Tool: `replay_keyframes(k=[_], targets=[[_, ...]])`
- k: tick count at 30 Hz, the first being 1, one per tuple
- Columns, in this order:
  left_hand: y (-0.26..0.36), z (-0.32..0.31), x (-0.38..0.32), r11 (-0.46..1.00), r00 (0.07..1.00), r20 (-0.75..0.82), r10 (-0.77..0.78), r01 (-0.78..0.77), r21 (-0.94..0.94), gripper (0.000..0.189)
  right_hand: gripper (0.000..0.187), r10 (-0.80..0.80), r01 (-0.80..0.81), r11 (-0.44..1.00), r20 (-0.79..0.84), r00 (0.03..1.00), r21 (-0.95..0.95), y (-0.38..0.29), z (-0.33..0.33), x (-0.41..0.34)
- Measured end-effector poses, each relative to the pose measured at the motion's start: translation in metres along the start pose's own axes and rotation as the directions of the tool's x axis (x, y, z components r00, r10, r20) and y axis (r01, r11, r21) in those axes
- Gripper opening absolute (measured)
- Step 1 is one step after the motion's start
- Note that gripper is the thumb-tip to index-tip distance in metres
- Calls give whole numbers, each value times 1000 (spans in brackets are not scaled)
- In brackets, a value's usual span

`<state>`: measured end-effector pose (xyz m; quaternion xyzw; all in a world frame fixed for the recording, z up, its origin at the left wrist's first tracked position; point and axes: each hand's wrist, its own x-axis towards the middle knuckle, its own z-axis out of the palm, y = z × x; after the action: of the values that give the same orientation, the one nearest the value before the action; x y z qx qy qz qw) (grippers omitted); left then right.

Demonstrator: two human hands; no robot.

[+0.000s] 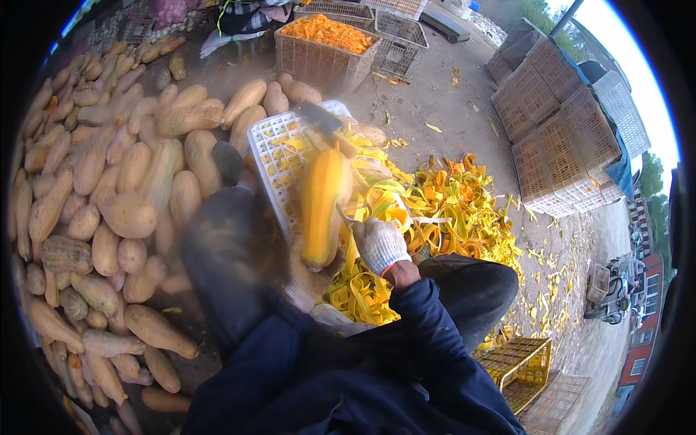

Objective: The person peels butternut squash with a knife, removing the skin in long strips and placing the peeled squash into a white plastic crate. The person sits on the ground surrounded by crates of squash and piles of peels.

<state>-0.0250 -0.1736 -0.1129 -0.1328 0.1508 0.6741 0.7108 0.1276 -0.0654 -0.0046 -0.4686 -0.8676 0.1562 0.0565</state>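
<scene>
A long butternut-type squash [322, 204], mostly peeled to yellow-orange, stands on end before me, tilted slightly. My left hand [305, 283], in a white knit glove, grips its near end; part of the hand is hidden beneath the squash. In my gloved right hand [381, 246] is a metal peeler [348, 215], its head close to the squash's right side. Behind the squash lies a white perforated plastic crate [266, 168], bottom up. A broad-bladed cleaver [318, 117] rests across its far end. Yellow-green peels [361, 291] are heaped below and beside my right hand.
Unpeeled squashes [128, 212] cover the ground on the left. A crate of orange pulp [329, 62] stands ahead, beside a grey crate [401, 46]. Peelings [462, 209] pile up to the right. Stacked crates [565, 125] stand farther right; a yellow crate [516, 370] lies behind my right knee.
</scene>
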Motion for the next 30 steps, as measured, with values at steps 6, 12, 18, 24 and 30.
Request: replay_keyframes(k=[6,12,18,24,30], targets=[[2,-5,-8,996,997,-81,13,-5,93,72,45,-97,99,993,-34,995,60,23,-8,140],[1,-10,3,980,980,-152,128,-101,174,57,40,-115,93,985,155,981,143,18,-18,214],[-5,10,2,937,978,-60,198,-171,305,49,45,-4,-3,1000,235,972,31,32,-21,216],[-17,30,0,849,955,-195,222,-90,521,48,27,-181,215,927,134,974,-309,32,11,125],[-15,13,6,916,982,-131,135,-73,394,40,23,-120,120,991,3,993,-50,-3,48,28]])
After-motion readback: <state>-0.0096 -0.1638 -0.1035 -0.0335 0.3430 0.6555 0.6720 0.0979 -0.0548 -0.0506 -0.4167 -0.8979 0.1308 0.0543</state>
